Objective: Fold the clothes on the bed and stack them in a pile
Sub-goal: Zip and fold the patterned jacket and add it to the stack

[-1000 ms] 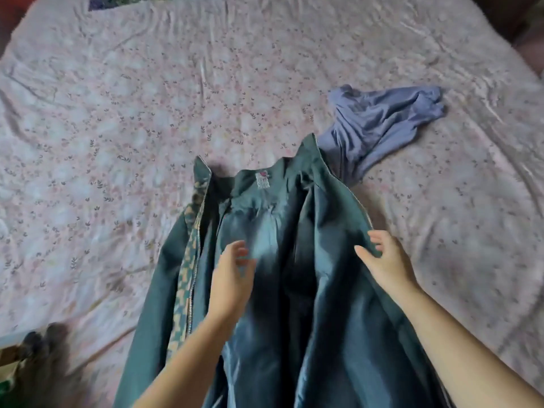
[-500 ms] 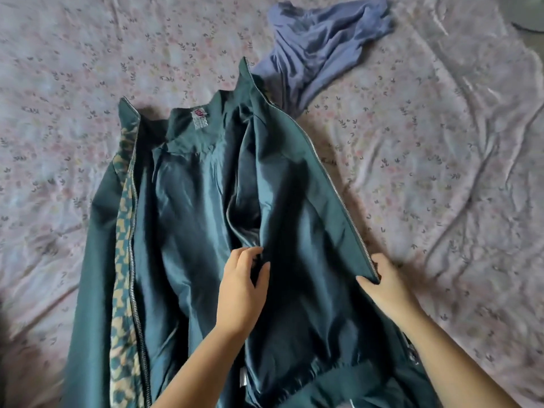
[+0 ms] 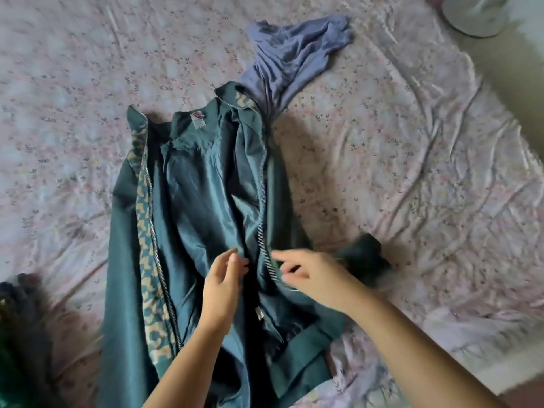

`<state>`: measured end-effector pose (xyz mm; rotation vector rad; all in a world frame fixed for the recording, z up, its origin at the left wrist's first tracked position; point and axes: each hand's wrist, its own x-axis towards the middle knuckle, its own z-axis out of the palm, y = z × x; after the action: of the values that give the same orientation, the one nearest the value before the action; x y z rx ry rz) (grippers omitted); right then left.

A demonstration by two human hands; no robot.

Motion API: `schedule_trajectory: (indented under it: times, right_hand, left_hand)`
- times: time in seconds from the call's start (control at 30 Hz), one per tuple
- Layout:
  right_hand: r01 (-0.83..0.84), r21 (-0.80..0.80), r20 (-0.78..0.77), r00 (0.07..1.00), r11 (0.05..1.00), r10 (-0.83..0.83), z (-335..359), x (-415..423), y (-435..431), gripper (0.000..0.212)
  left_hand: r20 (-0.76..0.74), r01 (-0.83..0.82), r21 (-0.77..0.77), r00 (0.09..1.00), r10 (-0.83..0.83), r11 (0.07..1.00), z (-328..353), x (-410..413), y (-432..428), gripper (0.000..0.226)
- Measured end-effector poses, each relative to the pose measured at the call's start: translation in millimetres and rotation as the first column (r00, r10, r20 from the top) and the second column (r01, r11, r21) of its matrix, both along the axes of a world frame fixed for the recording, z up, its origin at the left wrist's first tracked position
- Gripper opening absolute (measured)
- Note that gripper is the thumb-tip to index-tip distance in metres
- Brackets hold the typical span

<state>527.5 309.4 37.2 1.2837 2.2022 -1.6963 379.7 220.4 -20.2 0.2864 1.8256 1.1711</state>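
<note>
My left hand (image 3: 223, 285) and right hand (image 3: 309, 275) hover open over the slippery, limp green jacket (image 3: 200, 207); I'd grip its zipper edge (image 3: 263, 184).

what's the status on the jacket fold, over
Left hand open on green jacket lining. Right hand at zipper edge. Jacket unfolded. Blue garment crumpled beyond collar.

You won't find any text here that can be read. The only label is a small tag (image 3: 199, 120) sewn inside the collar of the green jacket (image 3: 200, 219); it shows a reddish mark above a pale patch, perhaps a brand logo, but it is too blurred to make out.
</note>
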Motion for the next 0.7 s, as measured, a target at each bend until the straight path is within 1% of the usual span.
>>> schedule_trajectory:
  times: [0.03, 0.07, 0.1, 0.13, 0.17, 0.2, 0.23, 0.27, 0.3, 0.33, 0.37, 0.4, 0.43, 0.47, 0.5, 0.53, 0.57, 0.67, 0.7]
  right_hand:
    - [-0.021, -0.12, -0.002, 1.0, 0.993, 0.021, -6, -4, -12, 0.045]
    - [0.014, -0.13, 0.001, 1.0, 0.991, -0.014, -14, -2, -22, 0.043]
    - [0.108, -0.063, 0.008, 0.994, 0.992, -0.108, -21, 4, -28, 0.04]
    - [0.214, 0.045, 0.023, 0.976, 0.976, -0.216, -29, 14, -33, 0.037]
    - [0.289, 0.154, 0.043, 0.953, 0.945, -0.299, -36, 24, -37, 0.035]
    - [0.33, 0.226, 0.083, 0.931, 0.916, -0.356, -43, 35, -40, 0.037]
    - [0.358, 0.258, 0.143, 0.904, 0.897, -0.402, -50, 45, -43, 0.043]
    - [0.386, 0.243, 0.223, 0.871, 0.89, -0.439, -57, 54, -46, 0.053]
    - [0.439, 0.191, 0.288, 0.83, 0.878, -0.478, -65, 59, -49, 0.063]
    - [0.539, 0.109, 0.311, 0.78, 0.836, -0.543, -70, 61, -51, 0.07]
    - [0.67, 0.002, 0.292, 0.709, 0.742, -0.641, -74, 59, -52, 0.074]
    - [0.788, -0.122, 0.25, 0.613, 0.604, -0.749, -78, 55, -53, 0.074]
    - [0.857, -0.232, 0.212, 0.507, 0.461, -0.836, -83, 49, -55, 0.073]
    - [0.885, -0.302, 0.195, 0.422, 0.355, -0.886, -88, 44, -56, 0.071]
    - [0.891, -0.343, 0.186, 0.373, 0.296, -0.909, -93, 39, -57, 0.068]
    - [0.889, -0.366, 0.181, 0.357, 0.275, -0.916, -98, 34, -58, 0.062]
    - [0.882, -0.379, 0.173, 0.366, 0.281, -0.915, -102, 30, -58, 0.053]
    - [0.847, -0.418, 0.135, 0.414, 0.327, -0.9, -98, 27, -59, 0.017]
    - [0.836, -0.447, 0.116, 0.407, 0.318, -0.906, -92, 30, -60, 0.011]
  left_hand:
    - [0.055, -0.02, -0.049, 0.998, 0.022, 0.999, 0, -3, -7, 0.023]
    - [0.083, -0.004, -0.097, 0.996, 0.013, 0.995, -1, -4, -14, 0.027]
    - [0.087, 0.035, -0.14, 0.996, -0.023, 0.989, -2, -5, -19, 0.031]
    - [0.071, 0.092, -0.179, 0.994, -0.081, 0.979, -4, -6, -25, 0.037]
    - [0.04, 0.157, -0.217, 0.988, -0.152, 0.963, -6, -6, -28, 0.044]
    - [0.009, 0.217, -0.259, 0.975, -0.222, 0.941, -8, -5, -30, 0.051]
    - [-0.017, 0.263, -0.292, 0.96, -0.28, 0.92, -10, -2, -30, 0.055]
    - [-0.035, 0.288, -0.317, 0.949, -0.314, 0.904, -11, 2, -29, 0.057]
    - [-0.045, 0.301, -0.332, 0.942, -0.333, 0.894, -13, 7, -28, 0.059]
    - [-0.06, 0.307, -0.344, 0.936, -0.347, 0.887, -16, 11, -26, 0.06]
    - [-0.084, 0.313, -0.354, 0.928, -0.364, 0.881, -19, 15, -25, 0.061]
    - [-0.116, 0.324, -0.359, 0.915, -0.386, 0.875, -23, 17, -24, 0.062]
    - [-0.142, 0.344, -0.354, 0.899, -0.413, 0.87, -27, 19, -24, 0.063]
    - [-0.161, 0.365, -0.343, 0.885, -0.436, 0.866, -30, 21, -25, 0.064]
    - [-0.167, 0.382, -0.338, 0.875, -0.454, 0.86, -32, 22, -27, 0.064]
    - [-0.179, 0.387, -0.336, 0.869, -0.461, 0.859, -34, 23, -29, 0.064]
    - [-0.189, 0.381, -0.34, 0.868, -0.46, 0.86, -35, 23, -31, 0.063]
    - [-0.187, 0.327, -0.351, 0.894, -0.408, 0.877, -37, 24, -39, 0.057]
    - [-0.18, 0.314, -0.36, 0.901, -0.396, 0.879, -39, 25, -41, 0.051]
